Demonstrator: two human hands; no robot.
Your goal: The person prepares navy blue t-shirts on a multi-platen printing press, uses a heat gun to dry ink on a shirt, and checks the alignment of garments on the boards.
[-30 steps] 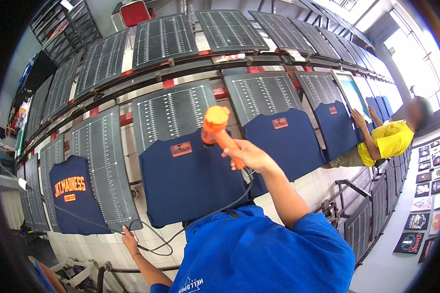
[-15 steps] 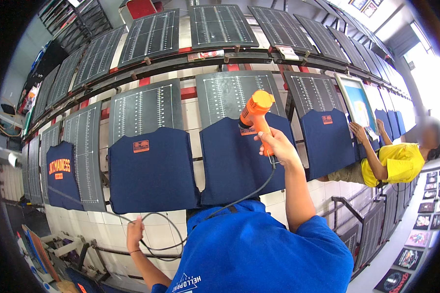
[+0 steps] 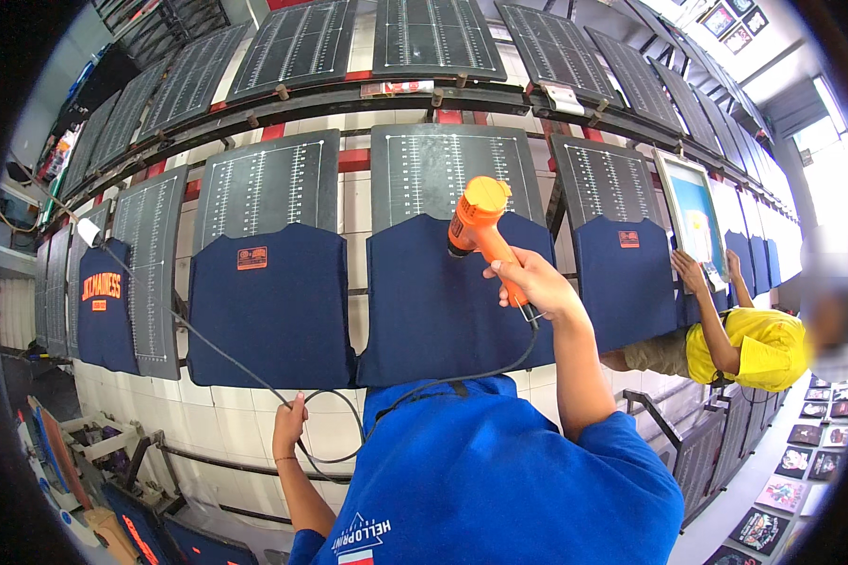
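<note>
Orange heat gun (image 3: 484, 226) in the head view: just off centre between 1 and 2 o'clock, nozzle over a navy shirt (image 3: 424, 320), right hand (image 3: 540, 284) wrapped round its grip. Left hand (image 3: 290, 426), between 7 and 8, has the cable (image 3: 224, 350) pinched. If it's blowing hot and lingers, I'd worry about scorching; looped slack could snag too.

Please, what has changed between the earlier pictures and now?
The right hand carried the orange heat gun rightward, from one navy cloth to the next cloth. The left hand shifted right too. Both grips stayed: heat gun in the right hand, cable in the left.
</note>
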